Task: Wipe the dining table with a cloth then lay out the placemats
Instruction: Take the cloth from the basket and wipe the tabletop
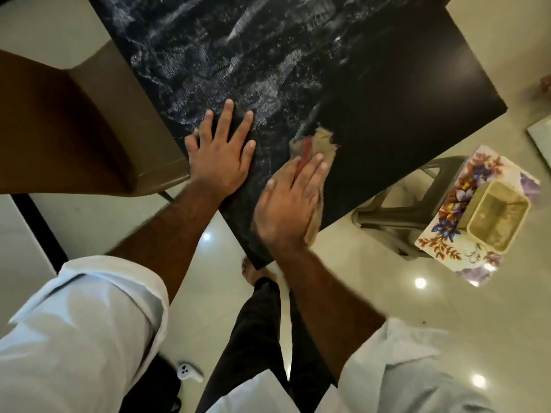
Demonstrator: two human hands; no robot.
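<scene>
Left hand (219,162) splayed flat; right hand (287,204) flat.

Left hand (219,162) lies on the table (387,99), left of the cloth (322,141) under the right hand (286,210); a stool (438,166) to the right carries what seem to be placemats (456,198), with a tub (498,219) on them.

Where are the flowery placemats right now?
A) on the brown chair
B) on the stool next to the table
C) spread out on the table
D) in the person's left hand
B: the flowery placemats lie on the grey stool beside the table, with a tan tub on top.
</scene>
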